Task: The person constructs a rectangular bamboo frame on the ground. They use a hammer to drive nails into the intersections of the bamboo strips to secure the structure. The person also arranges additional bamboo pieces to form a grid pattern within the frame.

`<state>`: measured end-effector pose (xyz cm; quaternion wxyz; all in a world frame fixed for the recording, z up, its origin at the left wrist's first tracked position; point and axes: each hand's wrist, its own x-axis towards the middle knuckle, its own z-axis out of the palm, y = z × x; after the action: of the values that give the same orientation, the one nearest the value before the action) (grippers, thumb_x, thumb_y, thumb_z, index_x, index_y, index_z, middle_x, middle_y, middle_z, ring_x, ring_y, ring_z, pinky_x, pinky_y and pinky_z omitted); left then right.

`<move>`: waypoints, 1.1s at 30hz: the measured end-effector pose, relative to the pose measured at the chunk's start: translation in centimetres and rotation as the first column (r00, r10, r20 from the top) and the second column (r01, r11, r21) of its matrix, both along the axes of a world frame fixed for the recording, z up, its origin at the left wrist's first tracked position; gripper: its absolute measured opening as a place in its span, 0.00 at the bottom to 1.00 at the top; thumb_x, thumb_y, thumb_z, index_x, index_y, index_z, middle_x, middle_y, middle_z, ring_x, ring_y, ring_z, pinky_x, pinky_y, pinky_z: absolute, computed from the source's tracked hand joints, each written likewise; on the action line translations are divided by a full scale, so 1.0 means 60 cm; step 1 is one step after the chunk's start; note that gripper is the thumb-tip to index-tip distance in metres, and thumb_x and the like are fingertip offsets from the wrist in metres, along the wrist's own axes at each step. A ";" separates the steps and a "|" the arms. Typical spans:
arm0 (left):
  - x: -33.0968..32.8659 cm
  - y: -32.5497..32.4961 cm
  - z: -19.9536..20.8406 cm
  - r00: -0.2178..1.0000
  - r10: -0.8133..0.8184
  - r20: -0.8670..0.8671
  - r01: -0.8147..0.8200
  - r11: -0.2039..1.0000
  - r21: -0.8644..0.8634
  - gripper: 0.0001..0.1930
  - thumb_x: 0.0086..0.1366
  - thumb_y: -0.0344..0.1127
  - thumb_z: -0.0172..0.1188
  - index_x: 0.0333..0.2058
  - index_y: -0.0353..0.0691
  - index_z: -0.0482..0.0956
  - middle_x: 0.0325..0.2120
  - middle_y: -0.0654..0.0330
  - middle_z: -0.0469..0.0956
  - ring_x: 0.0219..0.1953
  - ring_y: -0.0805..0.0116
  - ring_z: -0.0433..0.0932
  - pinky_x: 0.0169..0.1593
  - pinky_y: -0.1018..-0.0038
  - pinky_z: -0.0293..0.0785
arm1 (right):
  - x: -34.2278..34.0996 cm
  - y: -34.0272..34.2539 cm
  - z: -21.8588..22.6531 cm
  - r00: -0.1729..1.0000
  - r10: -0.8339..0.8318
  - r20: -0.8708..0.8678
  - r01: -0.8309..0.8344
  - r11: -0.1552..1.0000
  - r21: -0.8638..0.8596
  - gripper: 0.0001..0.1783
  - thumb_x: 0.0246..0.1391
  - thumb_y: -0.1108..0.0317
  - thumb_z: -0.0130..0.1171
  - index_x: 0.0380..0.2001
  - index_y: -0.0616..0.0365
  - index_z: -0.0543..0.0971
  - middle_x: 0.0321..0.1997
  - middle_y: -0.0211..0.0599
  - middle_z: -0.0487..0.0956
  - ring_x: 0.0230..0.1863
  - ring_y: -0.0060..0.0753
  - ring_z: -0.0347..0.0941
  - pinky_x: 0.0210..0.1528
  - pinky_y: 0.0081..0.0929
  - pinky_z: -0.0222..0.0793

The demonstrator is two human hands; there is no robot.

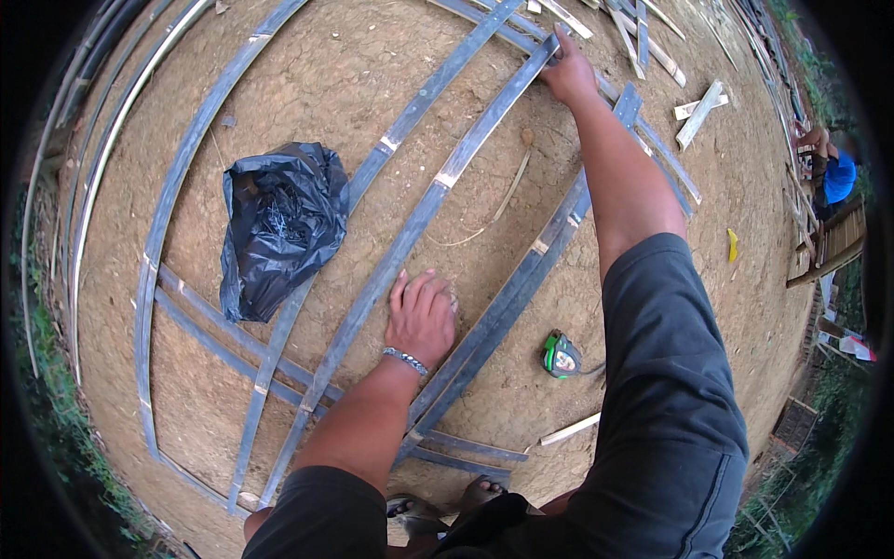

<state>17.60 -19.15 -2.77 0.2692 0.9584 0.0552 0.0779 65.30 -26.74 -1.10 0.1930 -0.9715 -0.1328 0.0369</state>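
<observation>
My right hand (568, 73) reaches to the far end of a long dark bamboo slat (410, 235), its thumb and fingers closed around that end where the slat meets a crosspiece. My left hand (421, 319) lies palm down with fingers spread, leaning on the dirt just right of the same slat. A bracelet circles its wrist. Left of the slat sits a black plastic bag (251, 284), its mouth open on a heap of thin nails (279, 219). Two slats (512, 293) lie close together right of my left hand. Beneath the right hand, the fingers' undersides are hidden.
Another slat (410, 121) and a bowed one (177, 177) lie further left, over crosspieces (219, 321). A green and black tape measure (561, 355) rests near my right leg. Pale offcuts (698, 116) lie far right. A person in blue (838, 177) sits at the right edge.
</observation>
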 end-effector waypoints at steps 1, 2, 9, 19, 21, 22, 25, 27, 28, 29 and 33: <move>0.002 -0.001 0.000 1.000 -0.005 0.004 0.005 1.000 -0.005 0.09 0.62 0.35 0.61 0.40 0.40 0.77 0.51 0.58 0.77 0.65 0.55 0.67 0.73 0.45 0.49 | 0.014 -0.011 -0.011 1.000 0.010 -0.006 -0.010 1.000 0.016 0.54 0.48 0.57 0.73 0.75 0.24 0.55 0.58 0.30 0.83 0.62 0.42 0.76 0.64 0.59 0.61; 0.001 -0.001 0.000 1.000 -0.004 0.003 0.004 1.000 -0.005 0.09 0.62 0.35 0.61 0.40 0.40 0.77 0.51 0.58 0.77 0.65 0.55 0.67 0.73 0.45 0.49 | 0.016 -0.013 -0.013 0.999 0.016 -0.038 -0.015 0.999 0.042 0.55 0.47 0.57 0.73 0.75 0.25 0.55 0.58 0.31 0.83 0.62 0.42 0.76 0.64 0.59 0.62; 0.001 0.004 0.006 1.000 0.005 -0.018 -0.005 1.000 -0.011 0.09 0.62 0.36 0.61 0.40 0.40 0.77 0.51 0.58 0.77 0.65 0.56 0.67 0.73 0.46 0.48 | 0.006 -0.003 0.004 0.996 0.059 -0.061 -0.059 0.998 0.012 0.59 0.42 0.59 0.76 0.76 0.34 0.55 0.59 0.36 0.82 0.60 0.43 0.77 0.64 0.51 0.66; -0.003 0.009 0.006 0.999 0.019 -0.038 -0.019 1.000 0.015 0.08 0.63 0.36 0.61 0.39 0.43 0.77 0.50 0.60 0.77 0.65 0.57 0.67 0.73 0.45 0.49 | 0.010 -0.002 0.037 0.924 0.293 -0.244 -0.263 0.953 0.148 0.59 0.42 0.76 0.67 0.78 0.50 0.51 0.65 0.54 0.75 0.65 0.44 0.70 0.68 0.28 0.62; 0.000 0.005 0.006 1.000 0.009 -0.024 -0.009 1.000 0.007 0.08 0.63 0.36 0.61 0.39 0.43 0.77 0.51 0.60 0.77 0.65 0.57 0.67 0.73 0.45 0.49 | 0.024 -0.010 0.037 0.919 0.273 -0.284 -0.251 0.962 0.111 0.59 0.42 0.77 0.66 0.78 0.50 0.51 0.65 0.53 0.75 0.64 0.43 0.71 0.68 0.29 0.61; 0.001 0.004 0.006 1.000 0.003 -0.022 -0.003 1.000 0.003 0.08 0.62 0.36 0.61 0.39 0.42 0.77 0.51 0.59 0.76 0.65 0.56 0.67 0.73 0.45 0.49 | 0.032 -0.012 0.038 0.916 0.263 -0.304 -0.246 0.965 0.093 0.58 0.43 0.77 0.66 0.78 0.50 0.51 0.64 0.53 0.75 0.64 0.43 0.71 0.69 0.29 0.61; 0.005 0.001 0.006 1.000 -0.014 -0.011 0.013 1.000 -0.014 0.09 0.61 0.35 0.61 0.39 0.41 0.76 0.51 0.58 0.75 0.65 0.55 0.67 0.72 0.45 0.50 | 0.058 -0.037 0.003 0.930 0.230 -0.287 -0.192 0.969 0.156 0.59 0.44 0.74 0.68 0.78 0.49 0.50 0.60 0.51 0.79 0.60 0.42 0.74 0.67 0.30 0.63; 0.003 0.002 0.007 1.000 -0.005 -0.014 0.005 1.000 -0.010 0.09 0.62 0.35 0.61 0.39 0.41 0.77 0.51 0.58 0.76 0.65 0.55 0.67 0.72 0.45 0.50 | 0.040 -0.032 0.003 0.964 0.212 -0.157 -0.190 0.971 0.144 0.56 0.44 0.71 0.71 0.76 0.49 0.56 0.57 0.49 0.81 0.57 0.43 0.77 0.64 0.33 0.67; 0.002 0.001 0.006 1.000 -0.003 -0.010 0.003 1.000 -0.006 0.09 0.62 0.35 0.61 0.39 0.41 0.77 0.51 0.58 0.76 0.65 0.55 0.67 0.72 0.45 0.50 | 0.027 -0.032 0.002 0.975 0.200 -0.091 -0.187 0.973 0.137 0.54 0.45 0.69 0.73 0.75 0.49 0.58 0.55 0.47 0.83 0.55 0.43 0.78 0.63 0.34 0.68; 0.002 0.002 0.005 1.000 -0.001 -0.006 0.001 1.000 -0.003 0.09 0.62 0.35 0.61 0.39 0.41 0.77 0.51 0.58 0.76 0.65 0.55 0.67 0.72 0.45 0.50 | 0.011 -0.031 0.004 0.987 0.161 -0.018 -0.158 0.980 0.120 0.50 0.45 0.65 0.73 0.72 0.49 0.63 0.55 0.48 0.82 0.56 0.45 0.78 0.63 0.36 0.69; -0.002 0.006 0.002 1.000 0.010 0.005 -0.010 1.000 0.003 0.09 0.61 0.35 0.61 0.40 0.41 0.77 0.51 0.58 0.76 0.64 0.55 0.68 0.72 0.45 0.50 | -0.102 -0.016 0.038 1.000 -0.019 0.014 0.019 1.000 0.018 0.36 0.48 0.53 0.73 0.61 0.51 0.76 0.55 0.46 0.83 0.57 0.47 0.78 0.60 0.40 0.72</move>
<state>17.47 -18.77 -2.62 0.2672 0.9583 0.0593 0.0820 59.20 -27.72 1.16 0.2010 -0.9712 -0.1250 0.0271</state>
